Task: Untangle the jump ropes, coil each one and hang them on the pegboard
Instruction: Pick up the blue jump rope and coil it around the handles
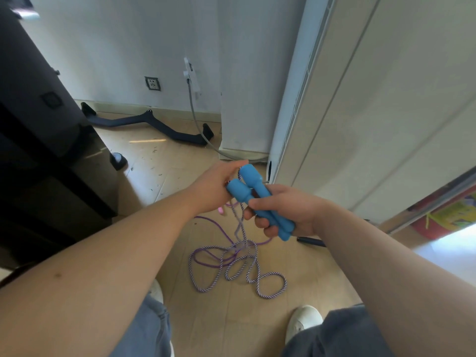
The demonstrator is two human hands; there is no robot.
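Two blue jump-rope handles lie side by side in my right hand, which is shut around their lower halves. My left hand touches their upper ends with its fingertips, where the rope leaves them. The striped purple-and-white rope hangs down from the handles and lies in loose loops on the floor. A plain purple rope lies tangled through those loops, with a pink handle showing just below my left hand. No pegboard is in view.
A black cabinet stands at the left. A black curved exercise bar lies by the wall. A tall white unit stands at the right with a grey cable running to it. My shoes stand near the rope.
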